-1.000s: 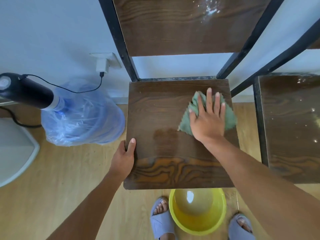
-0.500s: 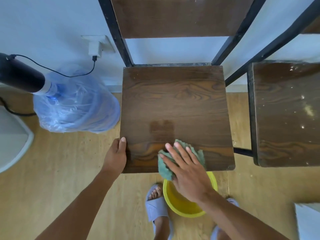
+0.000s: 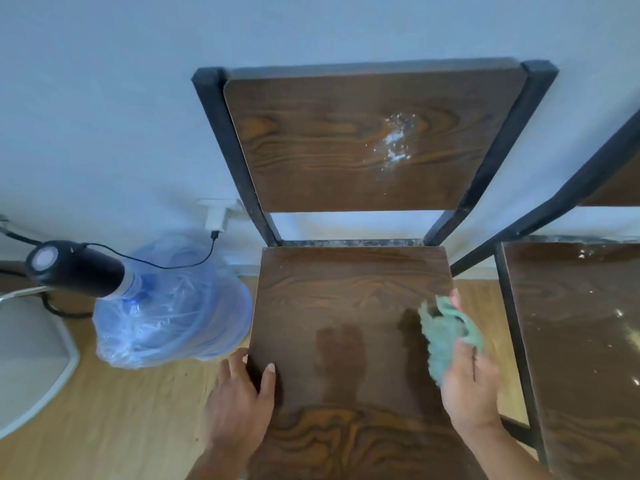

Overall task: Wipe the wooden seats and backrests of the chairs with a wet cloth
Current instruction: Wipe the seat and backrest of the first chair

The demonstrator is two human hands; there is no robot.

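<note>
You're gripping the limp wet cloth (image 3: 446, 336) bunched in your right hand (image 3: 469, 379).
Left hand (image 3: 242, 393) is clamping the seat's (image 3: 349, 299) near-left edge (backrest (image 3: 346, 161) looks rigid, dusty).

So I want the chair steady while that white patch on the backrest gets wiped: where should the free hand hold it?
Probably the black frame post on the backrest's left side, approached from the left. It is a narrow straight bar standing proud of the wood, so fingers can wrap it, and it sits clear of the white residue. The left hand now grips the seat's left edge; the right hand holds the green cloth.
</note>
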